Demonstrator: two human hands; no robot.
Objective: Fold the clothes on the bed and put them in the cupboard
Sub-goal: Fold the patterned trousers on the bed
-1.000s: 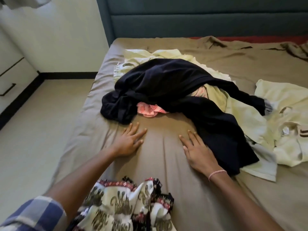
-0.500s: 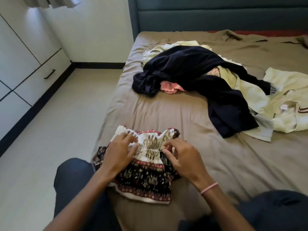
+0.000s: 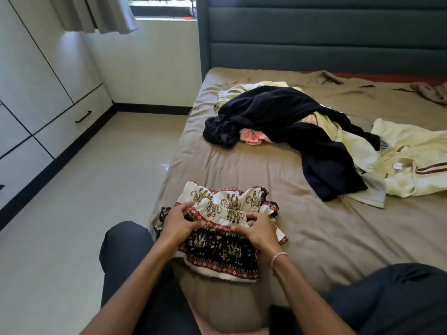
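Note:
A patterned garment (image 3: 225, 247), cream and black with elephant prints and red trim, lies bunched at the near corner of the bed (image 3: 242, 170). My left hand (image 3: 180, 222) grips its gathered waistband on the left. My right hand (image 3: 256, 232), with a pink band at the wrist, pinches the same waistband on the right. Farther up the bed lies a heap of clothes: a dark navy garment (image 3: 285, 117), a pink piece (image 3: 252, 136) under it, and pale yellow clothes (image 3: 411, 160) spread to the right.
White cupboard doors and drawers (image 3: 48, 97) with black handles line the left wall, across a strip of tiled floor (image 3: 92, 189). A teal padded headboard (image 3: 314, 32) stands behind the bed. My knees in dark trousers frame the bed corner. A curtain hangs at the window.
My hands left the bare sheet and came back to the patterned garment, taking hold of its waistband. My head has risen, showing more of the cupboard and window.

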